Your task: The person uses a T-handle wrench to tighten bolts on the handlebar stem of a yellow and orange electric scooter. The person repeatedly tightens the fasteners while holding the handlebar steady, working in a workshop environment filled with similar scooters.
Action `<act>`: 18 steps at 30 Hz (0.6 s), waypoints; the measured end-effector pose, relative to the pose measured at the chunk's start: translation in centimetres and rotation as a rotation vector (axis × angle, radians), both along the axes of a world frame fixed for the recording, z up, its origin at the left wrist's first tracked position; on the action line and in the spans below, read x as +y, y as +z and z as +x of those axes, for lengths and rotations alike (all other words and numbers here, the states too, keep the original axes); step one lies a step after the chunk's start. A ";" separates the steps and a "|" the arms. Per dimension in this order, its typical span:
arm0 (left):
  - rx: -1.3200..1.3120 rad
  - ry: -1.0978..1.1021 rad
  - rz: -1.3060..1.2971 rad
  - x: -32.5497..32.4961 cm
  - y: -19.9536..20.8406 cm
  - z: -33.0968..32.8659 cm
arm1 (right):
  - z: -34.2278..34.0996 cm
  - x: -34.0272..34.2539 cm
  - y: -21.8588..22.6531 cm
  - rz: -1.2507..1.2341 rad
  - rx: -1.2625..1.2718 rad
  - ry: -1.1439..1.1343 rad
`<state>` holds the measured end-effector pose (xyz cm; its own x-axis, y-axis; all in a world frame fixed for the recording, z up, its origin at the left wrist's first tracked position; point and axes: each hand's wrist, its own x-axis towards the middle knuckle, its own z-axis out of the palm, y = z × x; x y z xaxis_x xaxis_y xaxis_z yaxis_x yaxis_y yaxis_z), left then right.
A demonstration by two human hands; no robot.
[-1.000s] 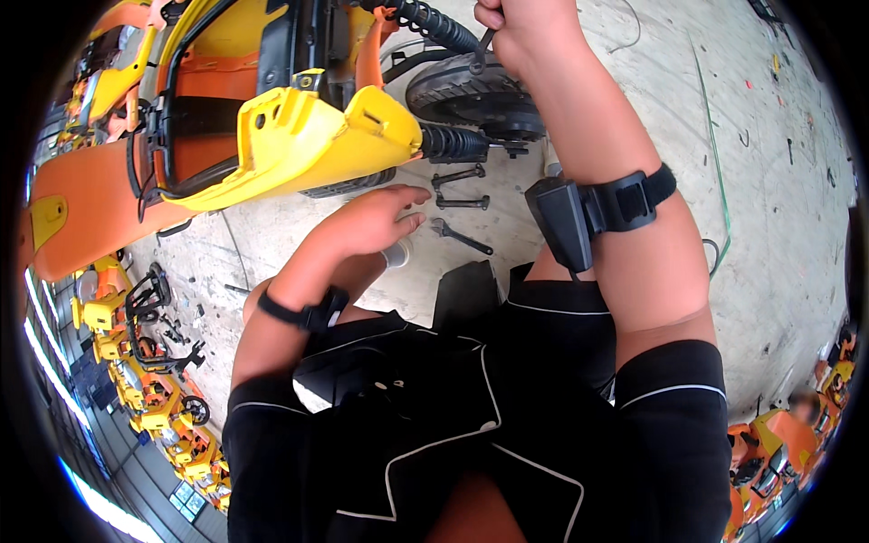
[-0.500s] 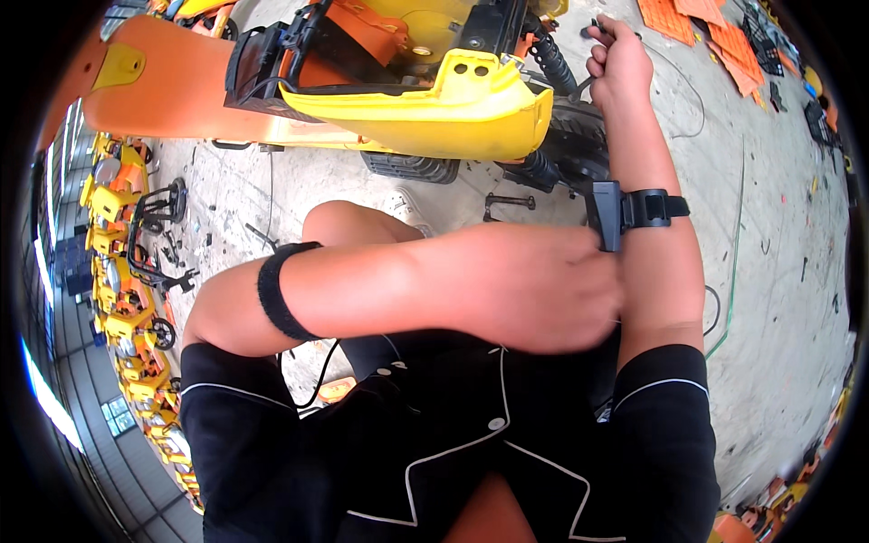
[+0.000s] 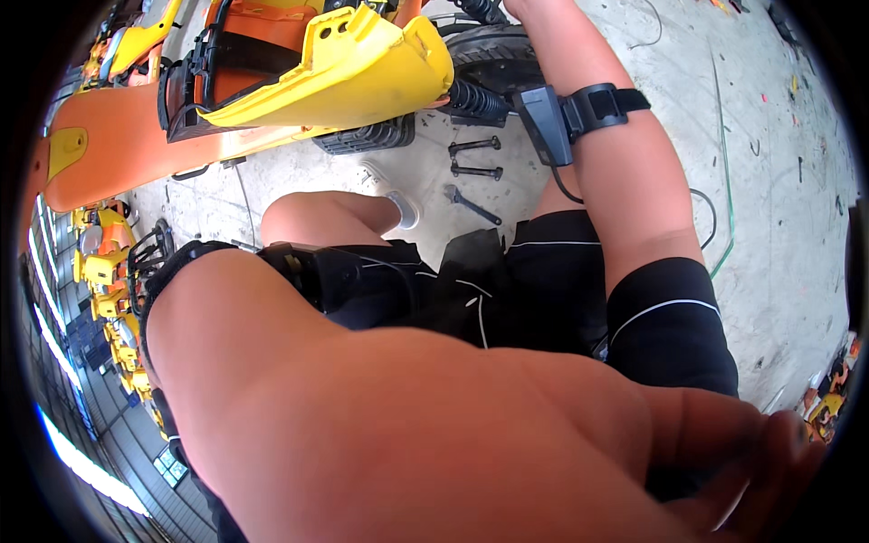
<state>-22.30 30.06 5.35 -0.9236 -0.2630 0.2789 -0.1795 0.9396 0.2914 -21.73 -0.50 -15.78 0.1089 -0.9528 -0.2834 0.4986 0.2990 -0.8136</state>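
My left forearm fills the foreground close to the camera. My left hand (image 3: 756,462) is blurred at the lower right, over my black sleeve, and its grip cannot be made out. My right forearm, with a black strapped device (image 3: 561,113) at the wrist, reaches up past the top edge beside a black tyre (image 3: 493,45), so the hand itself is out of sight. A yellow body panel (image 3: 353,77) and an orange panel (image 3: 118,149) of a small vehicle stand ahead. On the concrete lie two black bolts (image 3: 475,156) and a wrench (image 3: 471,206).
A black coil spring (image 3: 471,100) sits under the yellow panel. My bent knee (image 3: 317,217) and white sock (image 3: 405,210) are just in front of the tools. A green cable (image 3: 724,136) runs over the floor at the right. More orange-yellow vehicles (image 3: 100,271) stand along the left.
My left hand has left the tools on the floor and swung up and across to the lower right, close to the camera. My right arm stays raised at the wheel.
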 end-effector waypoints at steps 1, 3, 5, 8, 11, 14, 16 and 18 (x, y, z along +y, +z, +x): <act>-0.017 -0.008 0.022 0.2 0.2 -0.2 | 0.0 0.0 0.1 -0.007 -0.013 0.001; -0.018 -0.018 0.041 0.3 0.3 -0.3 | -0.2 0.0 0.3 -0.028 -0.022 -0.011; -0.028 -0.021 0.053 0.5 0.5 -0.4 | -0.6 0.0 0.5 -0.021 -0.031 -0.017; -0.021 -0.018 0.023 0.4 0.5 -0.1 | -1.1 -0.1 0.7 -0.020 -0.026 -0.023; -0.007 -0.017 -0.042 0.1 0.5 0.2 | -1.6 0.1 0.9 -0.020 -0.017 -0.029; 0.029 -0.005 -0.172 -0.6 0.3 0.7 | -2.1 0.3 1.1 -0.013 0.000 -0.049; 0.060 0.011 -0.287 -1.1 0.0 1.4 | -2.2 0.3 1.1 -0.015 0.019 -0.051; 0.096 0.046 -0.429 -1.8 -0.2 2.4 | -2.1 0.3 0.9 -0.011 0.036 -0.030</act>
